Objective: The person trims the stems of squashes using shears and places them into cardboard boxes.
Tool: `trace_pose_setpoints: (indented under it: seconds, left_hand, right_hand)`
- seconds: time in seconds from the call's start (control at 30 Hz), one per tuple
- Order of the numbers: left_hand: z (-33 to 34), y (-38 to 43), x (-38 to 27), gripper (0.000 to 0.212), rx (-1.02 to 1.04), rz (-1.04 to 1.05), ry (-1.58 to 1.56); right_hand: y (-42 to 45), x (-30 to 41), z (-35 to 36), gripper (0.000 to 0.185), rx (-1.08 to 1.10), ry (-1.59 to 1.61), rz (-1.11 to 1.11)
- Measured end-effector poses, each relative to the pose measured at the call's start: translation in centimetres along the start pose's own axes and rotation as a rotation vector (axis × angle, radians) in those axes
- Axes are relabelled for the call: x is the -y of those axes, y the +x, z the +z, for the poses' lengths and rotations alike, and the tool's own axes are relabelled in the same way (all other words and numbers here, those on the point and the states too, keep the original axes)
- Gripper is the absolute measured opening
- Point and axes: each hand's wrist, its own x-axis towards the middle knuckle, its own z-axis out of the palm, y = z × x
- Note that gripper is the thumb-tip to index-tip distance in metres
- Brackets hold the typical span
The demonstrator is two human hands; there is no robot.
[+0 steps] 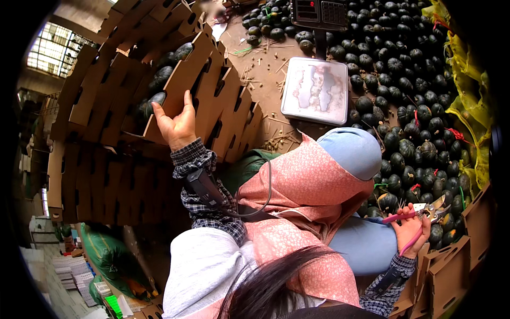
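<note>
My left hand (175, 123) is at the near corner of a cardboard box (187, 71) in a stack. Its thumb and a finger are spread, the thumb by a dark green squash (156, 104) in the box. More squashes (161, 77) lie behind that one. Pink-handled pruning shears (418, 219) rest in my right hand (410, 231), the palm turned up and the blades spread apart, pointing away from me. A large heap of small dark green squashes (406, 147) lies beyond and around that hand.
A metal-topped platform scale (316, 91) with a display (318, 12) stands on the floor ahead. Cut stems (279, 139) litter the ground. Yellow netting (470, 103) edges the heap at right. Cardboard boxes (448, 275) stand at lower right; a green sack (113, 259) lies at lower left.
</note>
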Motion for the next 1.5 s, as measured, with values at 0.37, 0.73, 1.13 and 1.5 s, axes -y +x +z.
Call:
trace_pose_setpoints:
  seconds: [0.37,0.73,1.13,1.5]
  left_hand:
    - [2.3,-7.6,9.6,0.073,0.525,-0.42,0.219]
    - [-8.7,0.9,29.4,0.041,1.31,-0.862,1.9]
    - [-22.6,14.8,32.7,0.038,2.005,-1.06,2.2]
    - [-21.7,16.2,28.5,0.036,2.132,-1.622,2.602]
  right_hand:
    - [-0.5,0.2,1.1,0.056,-0.038,-0.026,0.009]
    - [-1.7,2.1,0.7,0.042,-0.078,0.33,-0.801]
    - [-9.9,-8.0,-2.8,0.044,-1.49,-1.415,-0.115]
    - [-12.8,-2.0,4.1,0.031,-1.28,-1.317,-0.387]
